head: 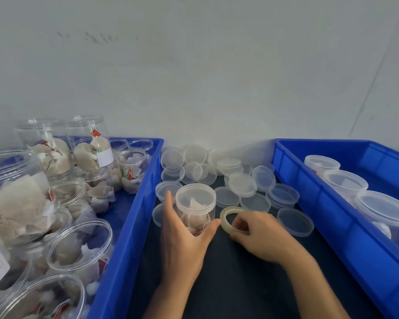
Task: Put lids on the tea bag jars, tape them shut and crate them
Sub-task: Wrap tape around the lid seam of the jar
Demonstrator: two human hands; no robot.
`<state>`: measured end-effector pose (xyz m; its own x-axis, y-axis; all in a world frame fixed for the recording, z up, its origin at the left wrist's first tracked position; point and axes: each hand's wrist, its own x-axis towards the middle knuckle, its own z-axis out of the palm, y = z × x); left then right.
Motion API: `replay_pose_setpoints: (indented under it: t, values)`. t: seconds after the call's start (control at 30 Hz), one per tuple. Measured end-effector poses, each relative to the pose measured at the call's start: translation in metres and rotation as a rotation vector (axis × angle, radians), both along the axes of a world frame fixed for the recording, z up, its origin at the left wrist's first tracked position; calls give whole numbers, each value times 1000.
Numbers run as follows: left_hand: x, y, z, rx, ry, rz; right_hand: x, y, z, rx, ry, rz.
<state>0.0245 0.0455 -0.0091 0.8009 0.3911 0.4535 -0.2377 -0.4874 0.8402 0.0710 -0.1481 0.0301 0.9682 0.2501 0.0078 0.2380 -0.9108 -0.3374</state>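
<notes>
Left hand (184, 233): fingers wrapping the lidded clear plastic tea bag jar (195, 207) standing on the dark tabletop (228, 284)
Right hand (260, 236): fingers pinching the translucent tape roll (231, 219) beside the jar, between two blue plastic crates (134, 217)

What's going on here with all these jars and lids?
A person is sealing tea bag jars. The left hand grips a lidded jar standing on the dark table, while the right hand holds a roll of clear tape beside it. Open jars wait in the left crate; lidded ones sit in the right crate. Loose lids lie between.
</notes>
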Motion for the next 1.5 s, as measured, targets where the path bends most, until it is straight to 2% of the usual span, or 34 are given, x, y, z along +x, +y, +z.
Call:
replay_pose_setpoints:
  t: [0.03, 0.1, 0.17, 0.2, 0.33, 0.43, 0.7, 1.03, 1.2, 1.5]
  values:
    - [-1, 0, 3, 52, -61, 74, -1, -3, 3, 57, 10, -12]
    - [-4, -2, 3, 205, -301, 197, -7, -10, 10, 211, 29, -14]
    - [-11, -10, 1, 288, -482, 131, -18, -14, 16, 336, 36, 28]
    - [-15, -15, 0, 303, -476, 59, -25, -15, 18, 371, 36, 54]
    - [-22, -29, 3, 239, -217, -105, -46, -17, 15, 412, 2, 101]
    - [-24, -29, 5, 231, -146, -181, -51, -15, 12, 394, -27, 112]
    - [-20, -28, 0, 258, -172, -130, -49, -9, 2, 323, -139, 85]
    - [-21, -26, 2, 168, -160, -153, -48, -12, -6, 215, -219, 118]
    - [-22, -25, 3, 266, -184, -142, -51, -10, -5, 212, -233, 114]
    - [-24, -27, 4, 257, -142, -136, -54, -6, -5, 222, -264, 130]
